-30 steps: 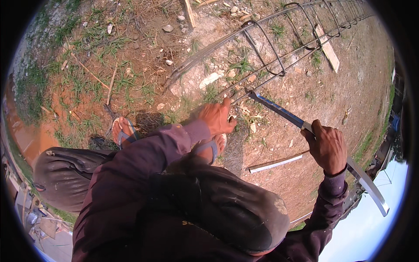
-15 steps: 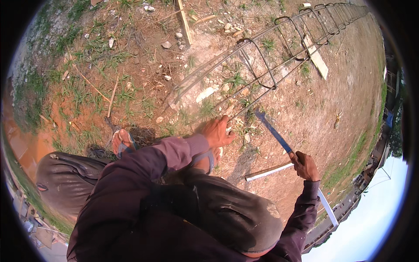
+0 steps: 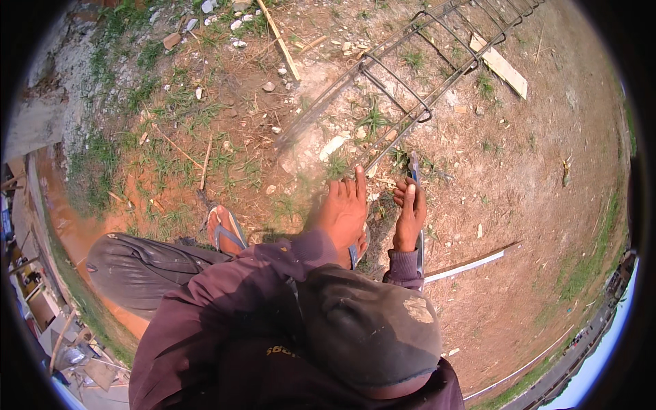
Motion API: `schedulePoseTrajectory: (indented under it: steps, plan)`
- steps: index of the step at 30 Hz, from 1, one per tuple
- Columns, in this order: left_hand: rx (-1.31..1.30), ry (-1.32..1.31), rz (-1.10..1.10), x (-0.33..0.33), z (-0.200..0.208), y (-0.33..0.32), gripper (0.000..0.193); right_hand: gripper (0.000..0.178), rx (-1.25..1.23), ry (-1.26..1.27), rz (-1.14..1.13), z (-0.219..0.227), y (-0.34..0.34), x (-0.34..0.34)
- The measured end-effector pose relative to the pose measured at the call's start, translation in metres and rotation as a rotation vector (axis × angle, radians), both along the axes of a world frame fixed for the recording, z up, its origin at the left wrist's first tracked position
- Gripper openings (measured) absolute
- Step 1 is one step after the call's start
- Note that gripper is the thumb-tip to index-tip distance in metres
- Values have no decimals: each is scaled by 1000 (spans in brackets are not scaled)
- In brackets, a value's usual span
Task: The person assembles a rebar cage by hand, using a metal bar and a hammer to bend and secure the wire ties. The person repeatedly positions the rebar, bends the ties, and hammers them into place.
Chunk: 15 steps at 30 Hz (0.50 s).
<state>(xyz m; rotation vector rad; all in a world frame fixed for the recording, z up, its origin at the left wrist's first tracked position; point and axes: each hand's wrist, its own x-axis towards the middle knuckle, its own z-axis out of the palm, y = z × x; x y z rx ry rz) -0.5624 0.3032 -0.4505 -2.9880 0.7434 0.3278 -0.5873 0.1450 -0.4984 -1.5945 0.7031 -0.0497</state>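
Note:
My left hand [image 3: 344, 213] is low over the ground, index finger stretched to the near end of a thin steel rod and the other fingers bent; it does not appear to grip the rod. The rod belongs to a long rebar cage [image 3: 425, 113] with dark square ties, running to the upper right. Just right of it, my right hand [image 3: 408, 217] is loosely closed round a long blue metal bar [image 3: 415, 166]. The bar's narrow tip points at the rod ends; its middle is hidden by my hand and sleeve.
A pale board [image 3: 502, 66] lies under the cage, and a thin wooden strip [image 3: 280, 41] lies at the top. A white-edged strip [image 3: 465, 267] rests right of my knee. Stones and grass tufts dot the dirt. Muddy orange water [image 3: 65, 208] is at the left.
My right hand has swung left with the blue bar, from out at the right to beside my left hand. My left index finger has stretched out along the rod end.

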Motion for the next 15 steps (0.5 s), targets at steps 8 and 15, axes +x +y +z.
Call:
schedulePoseTrajectory:
  steps: [8, 15]
  plan:
    - [-168, 58, 185, 14, -33, 8, 21, 42, 1706, -468, 114, -28, 47, 110]
    - [-303, 214, 156, 28, -45, 23, 30, 52, 1519, -224, -167, -25, 52, 109]
